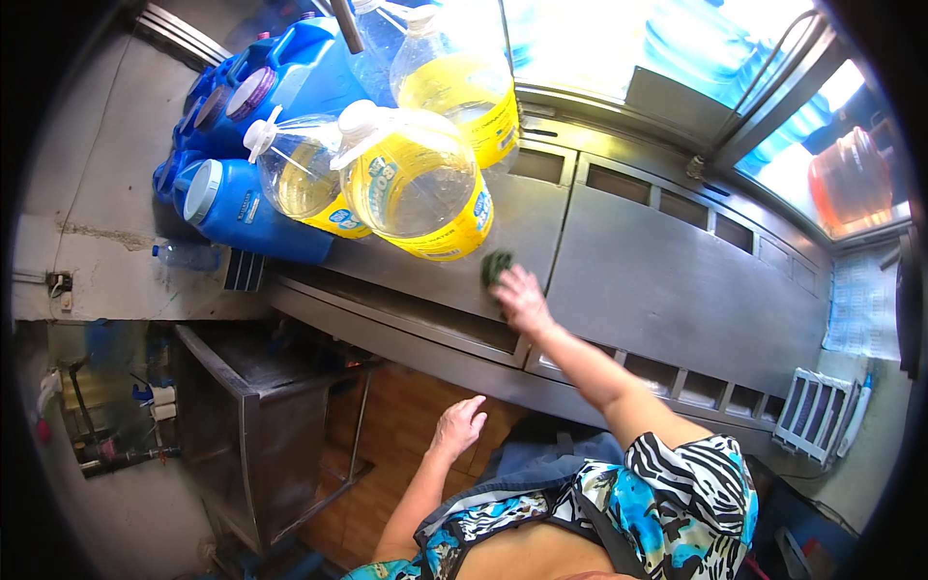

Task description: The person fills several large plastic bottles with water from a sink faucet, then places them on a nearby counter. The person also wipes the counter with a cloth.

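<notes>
My right hand reaches out over the stainless steel counter and presses a dark green scouring pad against the metal. The fingers lie closed over one edge of the pad. Just beyond it stands a large clear plastic bottle with a yellow label and a white cap. My left hand hangs in the air in front of the counter, above the floor. Nothing is in it, and its fingers are apart.
More clear bottles and several blue jugs crowd the counter's left end. Rectangular slots run along its edges. A metal stand is at lower left, a white rack at right. Bright windows line the back.
</notes>
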### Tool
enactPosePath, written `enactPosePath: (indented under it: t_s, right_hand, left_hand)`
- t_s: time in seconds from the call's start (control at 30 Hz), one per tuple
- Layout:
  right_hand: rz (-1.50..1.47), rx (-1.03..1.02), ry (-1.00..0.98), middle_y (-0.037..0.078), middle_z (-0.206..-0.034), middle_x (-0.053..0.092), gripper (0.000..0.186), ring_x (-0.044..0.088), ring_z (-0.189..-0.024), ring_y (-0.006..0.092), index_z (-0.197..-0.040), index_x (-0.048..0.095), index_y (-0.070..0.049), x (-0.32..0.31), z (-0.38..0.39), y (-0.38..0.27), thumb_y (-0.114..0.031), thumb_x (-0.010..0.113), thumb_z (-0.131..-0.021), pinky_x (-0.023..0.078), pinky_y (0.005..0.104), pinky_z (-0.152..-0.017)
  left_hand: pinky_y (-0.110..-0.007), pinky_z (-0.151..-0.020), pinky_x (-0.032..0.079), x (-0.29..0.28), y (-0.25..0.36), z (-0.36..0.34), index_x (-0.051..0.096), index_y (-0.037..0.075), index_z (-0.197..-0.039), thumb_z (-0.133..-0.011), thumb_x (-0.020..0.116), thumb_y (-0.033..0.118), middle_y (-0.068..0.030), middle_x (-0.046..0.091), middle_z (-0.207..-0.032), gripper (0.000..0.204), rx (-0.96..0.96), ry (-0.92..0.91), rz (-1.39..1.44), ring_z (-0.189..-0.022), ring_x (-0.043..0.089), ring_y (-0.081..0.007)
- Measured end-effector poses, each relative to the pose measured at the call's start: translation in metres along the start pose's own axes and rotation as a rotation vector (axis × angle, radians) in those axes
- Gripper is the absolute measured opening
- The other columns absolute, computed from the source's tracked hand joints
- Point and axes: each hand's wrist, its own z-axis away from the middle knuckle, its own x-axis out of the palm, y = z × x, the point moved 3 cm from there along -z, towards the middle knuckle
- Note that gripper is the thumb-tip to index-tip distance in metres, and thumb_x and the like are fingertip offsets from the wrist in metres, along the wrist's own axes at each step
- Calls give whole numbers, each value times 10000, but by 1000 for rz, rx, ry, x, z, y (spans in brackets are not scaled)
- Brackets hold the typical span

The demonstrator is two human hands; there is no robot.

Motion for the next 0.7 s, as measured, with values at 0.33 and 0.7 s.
enactPosePath:
  t_s: [0.33,0.7]
  right_hand:
    - [-528,598,409,109,-1109,653,338,618,-1053,233,-1140,672,-76,-183,132,31,49,547,-851,483,324,-931]
    - [469,1615,40,38,-1643,52,740,7,-1493,378,-1534,217,-385,-275,309,261,-766,252,-901,45,651,-1140]
  left_hand:
    - [-428,-890,515,-4,22,-51,612,37,-1175,-850,656,152,-188,664,-1085,347,131,-44,-31,-998,635,-361]
    - [-419,-893,512,17,16,-50,613,69,-1185,-838,684,166,-180,669,-1072,368,179,-186,-112,-989,642,-343]
